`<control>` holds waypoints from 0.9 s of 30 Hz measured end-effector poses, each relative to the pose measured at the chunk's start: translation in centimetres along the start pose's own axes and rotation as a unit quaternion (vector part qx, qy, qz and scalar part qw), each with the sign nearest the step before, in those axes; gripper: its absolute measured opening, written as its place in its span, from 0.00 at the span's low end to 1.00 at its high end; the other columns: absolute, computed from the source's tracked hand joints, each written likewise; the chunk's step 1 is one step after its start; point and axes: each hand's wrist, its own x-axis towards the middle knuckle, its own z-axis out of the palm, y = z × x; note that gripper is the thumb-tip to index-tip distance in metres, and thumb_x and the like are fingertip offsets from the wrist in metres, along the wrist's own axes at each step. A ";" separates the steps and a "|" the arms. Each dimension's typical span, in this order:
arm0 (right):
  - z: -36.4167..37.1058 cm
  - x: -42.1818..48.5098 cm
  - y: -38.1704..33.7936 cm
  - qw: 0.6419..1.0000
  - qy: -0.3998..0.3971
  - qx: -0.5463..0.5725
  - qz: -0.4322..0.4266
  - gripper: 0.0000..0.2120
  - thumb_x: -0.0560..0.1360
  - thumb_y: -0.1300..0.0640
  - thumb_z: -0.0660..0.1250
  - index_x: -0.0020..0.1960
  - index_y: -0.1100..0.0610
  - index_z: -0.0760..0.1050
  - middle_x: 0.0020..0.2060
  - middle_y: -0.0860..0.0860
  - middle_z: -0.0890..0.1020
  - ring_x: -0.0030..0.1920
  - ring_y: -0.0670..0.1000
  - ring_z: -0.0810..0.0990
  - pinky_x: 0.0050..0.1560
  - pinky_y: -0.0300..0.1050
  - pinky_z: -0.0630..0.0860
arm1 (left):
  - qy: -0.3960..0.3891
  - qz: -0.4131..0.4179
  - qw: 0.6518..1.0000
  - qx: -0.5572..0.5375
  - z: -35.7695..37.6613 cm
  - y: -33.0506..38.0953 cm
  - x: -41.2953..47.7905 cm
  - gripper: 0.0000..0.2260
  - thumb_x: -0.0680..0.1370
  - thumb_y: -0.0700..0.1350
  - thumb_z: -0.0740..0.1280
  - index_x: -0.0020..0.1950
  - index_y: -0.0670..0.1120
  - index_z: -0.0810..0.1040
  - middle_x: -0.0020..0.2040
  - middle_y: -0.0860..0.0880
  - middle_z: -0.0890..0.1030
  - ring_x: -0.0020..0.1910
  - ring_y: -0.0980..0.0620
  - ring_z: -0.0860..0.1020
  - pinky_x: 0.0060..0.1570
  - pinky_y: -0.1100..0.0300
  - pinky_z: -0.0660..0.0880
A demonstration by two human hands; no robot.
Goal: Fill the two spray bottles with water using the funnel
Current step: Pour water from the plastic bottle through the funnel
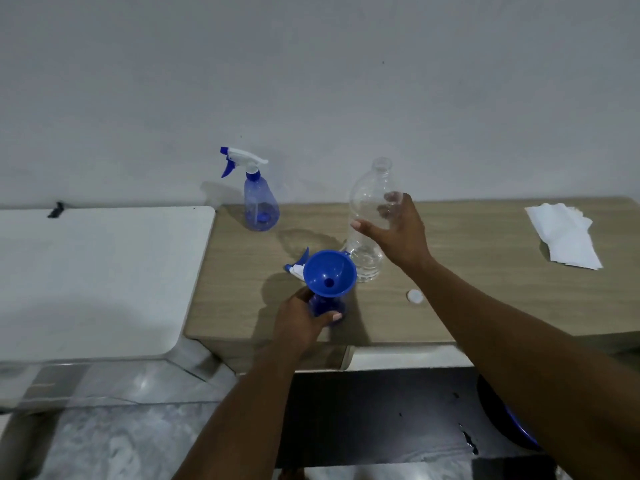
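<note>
Head view: funnel seated, 1 hand on each bottle

Head camera looks down on my wooden table (485, 282), which stands against a pale wall. My left hand (304, 318) is wrapped around the near spray bottle (327, 306), a blue one standing close to the table's front edge, thumb and fingers closed on its body. A blue funnel (329, 273) sits upright in that bottle's neck, its wide mouth facing up toward me. Just behind the funnel a detached spray head (296, 268), white and blue, lies on the table, partly hidden by the funnel's rim.

My right hand (394, 230) reaches out to the clear plastic bottle (370, 216), which stands upright just right of the funnel with its neck uncapped. My fingers are spread and curved around its side, touching it; whether the grip is firm I cannot tell. A small white cap (414, 296) lies flat on the table near the clear bottle's base, on the side toward me.

A 2nd spray bottle (260, 199), blue with its white and blue trigger head in place, stands well back near the wall at the table's left end. A stack of white paper towels (564, 237) lies far to the right. A white surface (104, 271) adjoins the table's left side.
</note>
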 end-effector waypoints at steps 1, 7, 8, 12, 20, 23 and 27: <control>-0.1 0.2 -0.1 1.000 -0.002 -0.007 -0.010 0.38 0.63 0.43 0.82 0.64 0.51 0.68 0.59 0.53 0.79 0.60 0.50 0.79 0.56 0.44 0.77 | 0.004 -0.002 1.000 -0.004 0.0 -0.1 0.1 0.19 0.66 0.51 0.80 0.48 0.63 0.73 0.43 0.63 0.80 0.44 0.60 0.79 0.49 0.57 0.75; -3.2 1.2 -1.3 0.998 -0.019 -0.035 -0.040 0.31 0.63 0.43 0.81 0.57 0.55 0.72 0.52 0.51 0.82 0.51 0.47 0.83 0.51 0.44 0.80 | 0.019 0.007 1.000 -0.015 0.3 -0.4 0.4 0.22 0.63 0.55 0.79 0.54 0.61 0.77 0.47 0.59 0.83 0.46 0.56 0.81 0.52 0.50 0.78; -3.9 1.6 -1.6 0.997 -0.032 -0.042 -0.047 0.31 0.62 0.43 0.82 0.55 0.56 0.72 0.52 0.51 0.82 0.50 0.47 0.84 0.51 0.45 0.81 | 0.021 0.009 1.000 -0.014 0.3 -0.3 0.4 0.23 0.64 0.54 0.79 0.55 0.60 0.77 0.47 0.59 0.83 0.47 0.56 0.81 0.52 0.51 0.78; -6.2 2.6 -3.3 0.986 -0.128 -0.081 -0.063 0.36 0.56 0.39 0.83 0.54 0.54 0.70 0.47 0.52 0.84 0.48 0.49 0.86 0.55 0.57 0.81 | 0.019 0.000 1.000 -0.017 0.3 0.0 0.6 0.21 0.65 0.51 0.80 0.54 0.60 0.77 0.46 0.59 0.83 0.46 0.58 0.81 0.50 0.55 0.77; -7.1 1.9 -5.5 0.897 -0.294 -0.314 -0.101 0.38 0.61 0.41 0.82 0.64 0.42 0.64 0.41 0.48 0.83 0.43 0.47 0.83 0.48 0.48 0.79 | 0.016 0.001 1.000 -0.020 0.0 0.5 0.4 0.20 0.65 0.49 0.80 0.49 0.63 0.75 0.43 0.61 0.82 0.44 0.61 0.80 0.47 0.60 0.76; -6.7 1.6 -5.9 0.860 -0.320 -0.384 -0.103 0.37 0.62 0.43 0.81 0.64 0.44 0.64 0.40 0.48 0.83 0.43 0.49 0.81 0.46 0.49 0.78 | 0.012 -0.001 1.000 -0.021 0.0 0.5 0.5 0.20 0.65 0.49 0.80 0.49 0.63 0.74 0.42 0.63 0.81 0.44 0.63 0.79 0.47 0.60 0.76; -6.2 1.3 -5.9 0.821 -0.338 -0.446 -0.114 0.35 0.65 0.45 0.79 0.64 0.44 0.62 0.40 0.46 0.82 0.44 0.51 0.80 0.45 0.47 0.75 | 0.010 0.002 1.000 -0.020 0.0 0.3 0.7 0.22 0.65 0.50 0.80 0.52 0.63 0.75 0.45 0.62 0.81 0.47 0.58 0.80 0.52 0.55 0.77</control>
